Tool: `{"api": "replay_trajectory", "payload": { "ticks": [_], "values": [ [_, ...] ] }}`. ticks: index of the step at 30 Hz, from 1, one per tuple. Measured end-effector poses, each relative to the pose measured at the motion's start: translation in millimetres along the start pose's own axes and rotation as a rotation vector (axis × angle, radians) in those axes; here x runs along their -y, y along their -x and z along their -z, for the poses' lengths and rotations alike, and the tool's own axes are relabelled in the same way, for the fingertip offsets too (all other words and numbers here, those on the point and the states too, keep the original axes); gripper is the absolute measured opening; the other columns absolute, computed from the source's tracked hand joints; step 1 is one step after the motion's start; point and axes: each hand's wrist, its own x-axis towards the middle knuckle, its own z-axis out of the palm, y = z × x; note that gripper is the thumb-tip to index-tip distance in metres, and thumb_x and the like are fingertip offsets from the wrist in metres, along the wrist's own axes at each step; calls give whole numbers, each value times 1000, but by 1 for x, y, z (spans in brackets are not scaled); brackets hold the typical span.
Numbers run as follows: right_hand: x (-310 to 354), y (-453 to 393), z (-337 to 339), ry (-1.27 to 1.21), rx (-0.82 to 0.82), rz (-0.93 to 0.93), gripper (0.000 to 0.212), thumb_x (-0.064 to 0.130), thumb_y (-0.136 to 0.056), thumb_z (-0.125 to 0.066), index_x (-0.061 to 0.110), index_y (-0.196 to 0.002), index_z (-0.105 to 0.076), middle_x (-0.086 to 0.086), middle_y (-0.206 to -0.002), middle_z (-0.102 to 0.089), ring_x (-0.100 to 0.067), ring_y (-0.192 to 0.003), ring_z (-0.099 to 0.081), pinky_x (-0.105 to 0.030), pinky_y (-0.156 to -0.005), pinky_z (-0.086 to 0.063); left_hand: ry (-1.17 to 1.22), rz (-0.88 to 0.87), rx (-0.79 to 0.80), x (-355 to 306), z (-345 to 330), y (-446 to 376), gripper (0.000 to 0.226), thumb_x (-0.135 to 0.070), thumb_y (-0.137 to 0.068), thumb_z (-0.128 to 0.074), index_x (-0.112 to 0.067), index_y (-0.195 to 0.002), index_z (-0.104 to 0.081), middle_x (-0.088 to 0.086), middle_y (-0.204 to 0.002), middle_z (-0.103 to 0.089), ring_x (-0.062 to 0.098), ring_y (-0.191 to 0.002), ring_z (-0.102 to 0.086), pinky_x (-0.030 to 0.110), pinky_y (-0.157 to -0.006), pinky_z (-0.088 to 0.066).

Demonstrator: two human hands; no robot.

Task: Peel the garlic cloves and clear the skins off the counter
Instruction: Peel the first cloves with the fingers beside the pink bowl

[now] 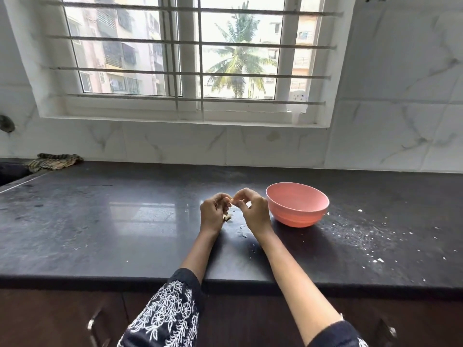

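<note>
A garlic clove [232, 200], too small to tell its long axis, sits pinched between the fingertips of the left hand [215, 214] and right hand [251, 211], above the dark counter [125, 221]. Skins [227, 217] lie just below the left hand; a pink bowl [297, 204] stands right

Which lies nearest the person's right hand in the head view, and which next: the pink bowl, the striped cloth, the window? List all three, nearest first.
From the right hand:
1. Pink bowl, just to its right on the counter.
2. Striped cloth, far left at the counter's back edge.
3. Window, above and behind, beyond the counter's back wall.
</note>
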Motion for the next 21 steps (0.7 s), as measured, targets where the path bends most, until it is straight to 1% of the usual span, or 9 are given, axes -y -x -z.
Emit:
{"api": "replay_trajectory", "payload": {
  "ticks": [3, 6, 8, 9, 12, 13, 17, 19, 21],
  "values": [
    [-2, -1, 0, 18, 12, -2, 7, 14, -81, -68, 14, -76, -62, 6, -74, -63, -11, -70, -55, -12, -60, -36, 12, 5, 11, 0, 0, 0, 24, 10, -90, -45, -6, -80, -60, 4, -61, -51, -1, -44, -46, 13, -43, -42],
    [-3, -2, 0, 24, 54, 1, 6, 16, -81, -64, 11, -78, -62, 3, -77, -61, -14, -72, -53, -23, -65, -37, 42, 15, 18, 0, -1, -1, 24, 11, -90, -46, -6, -80, -60, 4, -59, -52, -1, -42, -46, 12, -42, -41],
    [-3, -2, 0, 40, 62, 9, 13, 22, -81, -60, 9, -80, -62, 0, -79, -60, -14, -74, -51, -25, -66, -35, 70, 32, 20, 1, -1, -1, 22, 9, -90, -48, -6, -81, -61, 5, -58, -53, -1, -41, -47, 15, -41, -42],
    [-3, -1, 0, 48, 60, 9, 15, 22, -81, -60, 8, -81, -62, -1, -79, -59, -15, -76, -50, -25, -66, -34, 87, 41, 20, 2, -1, -1, 21, 8, -90, -49, -6, -82, -62, 6, -59, -54, 0, -41, -47, 16, -42, -42],
    [-3, -1, -1, 75, 35, -8, 3, 10, -85, -61, 7, -83, -61, -2, -80, -57, -17, -80, -50, -27, -68, -34, 158, 74, 28, -1, -1, -1, 16, 9, -87, -54, -4, -86, -65, 8, -63, -59, 2, -44, -49, 17, -44, -43],
    [-3, -2, -1, 81, 26, -14, 3, 7, -85, -60, 8, -83, -61, -2, -80, -56, -18, -80, -50, -28, -68, -34, 187, 87, 35, -2, -1, 0, 16, 9, -86, -56, -4, -86, -66, 8, -63, -60, 3, -45, -49, 17, -44, -42],
    [-1, -2, 0, 74, 14, -16, 3, 9, -85, -60, 9, -82, -61, -1, -79, -54, -21, -81, -50, -30, -69, -35, 313, 162, 35, -7, -1, 3, 19, 6, -84, -61, -9, -74, -67, 2, -56, -60, 5, -44, -46, 17, -43, -39],
    [0, -1, 0, 94, 44, -7, 5, 12, -86, -60, 8, -83, -62, -2, -80, -55, -23, -84, -51, -29, -69, -35, 393, 219, 3, -10, -1, 3, 16, 3, -85, -61, -9, -75, -66, -4, -53, -62, 4, -45, -50, 16, -43, -41],
    [1, 0, -2, 135, 109, 6, 10, 17, -88, -60, 7, -86, -63, -7, -85, -58, -23, -89, -51, -30, -71, -37, 455, 255, -39, -11, 1, 1, 13, 2, -86, -60, -7, -77, -65, -7, -52, -64, 1, -44, -53, 13, -43, -44]
  ]
}}
